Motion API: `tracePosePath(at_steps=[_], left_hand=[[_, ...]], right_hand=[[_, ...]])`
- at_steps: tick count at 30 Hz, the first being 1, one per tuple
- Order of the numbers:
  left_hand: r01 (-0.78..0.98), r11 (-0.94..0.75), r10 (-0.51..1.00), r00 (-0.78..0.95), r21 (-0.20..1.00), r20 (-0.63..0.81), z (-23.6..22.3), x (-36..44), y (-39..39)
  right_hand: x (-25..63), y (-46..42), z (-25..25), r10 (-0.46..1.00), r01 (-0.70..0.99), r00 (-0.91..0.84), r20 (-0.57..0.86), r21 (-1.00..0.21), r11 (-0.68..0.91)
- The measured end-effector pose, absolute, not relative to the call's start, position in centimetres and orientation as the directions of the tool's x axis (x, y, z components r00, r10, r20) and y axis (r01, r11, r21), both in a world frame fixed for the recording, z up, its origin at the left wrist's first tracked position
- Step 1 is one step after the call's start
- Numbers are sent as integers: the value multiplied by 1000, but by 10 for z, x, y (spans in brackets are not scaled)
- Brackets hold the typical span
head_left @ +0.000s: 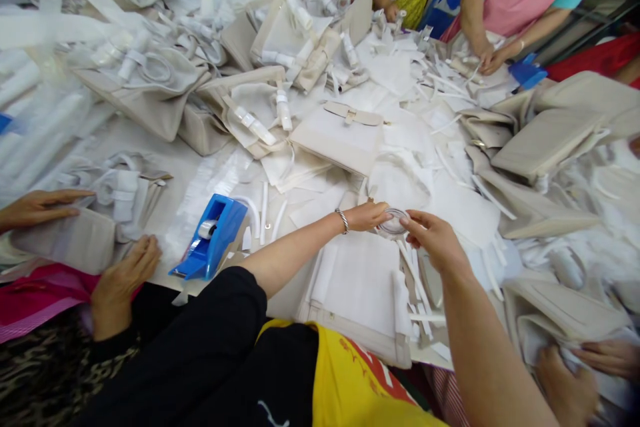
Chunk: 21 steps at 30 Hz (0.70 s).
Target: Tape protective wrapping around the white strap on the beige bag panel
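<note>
Left hand [367,215]: reaches out over the middle of the worktop, a metal bracelet [342,221] at the wrist; its fingers [383,211] are closed on the left rim of a clear tape roll.
Right hand [434,238]: comes in from the near right, fingers [407,220] pinched on the right rim of the same roll.
Clear tape roll [393,223]: a small see-through ring, held between the two hands just above the worktop's middle, towards the near edge.
Flat white bag [361,288]: lies directly below the hands at the near edge, beige trim along its near side, loose white strips just beside it on the right.
Blue tape dispenser [211,237]: sits near the near edge, left of the left forearm, well apart from the roll.
Beige flap bag [344,135]: rests beyond the hands, nearer the worktop's centre, its strap closure on top.
Worktop [165,207]: pale, crowded with beige bags, white wrapping and paper scraps out to the far edge.
Other people: two hands [124,283] of a neighbour rest on a beige piece at the near left corner; another person's hands [493,59] work at the far right edge; more hands show at the near right corner.
</note>
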State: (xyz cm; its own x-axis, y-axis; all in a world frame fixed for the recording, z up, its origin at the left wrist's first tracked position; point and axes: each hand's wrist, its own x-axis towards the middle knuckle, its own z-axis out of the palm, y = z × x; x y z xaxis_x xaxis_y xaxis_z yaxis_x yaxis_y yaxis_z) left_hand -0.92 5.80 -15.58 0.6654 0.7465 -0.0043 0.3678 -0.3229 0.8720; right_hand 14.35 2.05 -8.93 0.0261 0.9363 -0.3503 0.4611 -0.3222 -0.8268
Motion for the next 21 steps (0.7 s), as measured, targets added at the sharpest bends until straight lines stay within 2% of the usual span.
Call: tracePosePath(at_steps=[2, 4, 7, 10, 13, 16, 18, 21], left_hand=[[423, -415, 718, 696, 806, 4, -152, -8, 58], [421, -459, 692, 721, 782, 18, -150, -7, 61], [295, -426, 696, 710, 855, 102, -157, -7, 68], [107, -281, 755, 638, 954, 151, -170, -8, 70], [-2, -128, 820, 563, 992, 107, -181, -7, 62], [-102, -10, 863, 501, 995, 60, -187, 0, 52], [-115, 34, 888, 460, 993, 23, -189, 4, 48], [67, 22, 912, 408, 998, -47, -191, 3, 51]], right_hand=[[154, 30, -82, 882, 548, -86, -464, -761, -347], [157, 34, -82, 841, 548, -124, -526, -743, -384], [147, 32, -96, 904, 419, 1, -427, -821, -388], [131, 24, -114, 938, 271, 209, -277, -905, -328], [116, 19, -129, 914, 149, 335, -230, -945, -292], [98, 15, -141, 887, 107, 430, -169, -966, -236], [89, 11, -146, 861, 106, 494, -121, -975, -197], [88, 4, -148, 878, 110, 448, -167, -965, -240]])
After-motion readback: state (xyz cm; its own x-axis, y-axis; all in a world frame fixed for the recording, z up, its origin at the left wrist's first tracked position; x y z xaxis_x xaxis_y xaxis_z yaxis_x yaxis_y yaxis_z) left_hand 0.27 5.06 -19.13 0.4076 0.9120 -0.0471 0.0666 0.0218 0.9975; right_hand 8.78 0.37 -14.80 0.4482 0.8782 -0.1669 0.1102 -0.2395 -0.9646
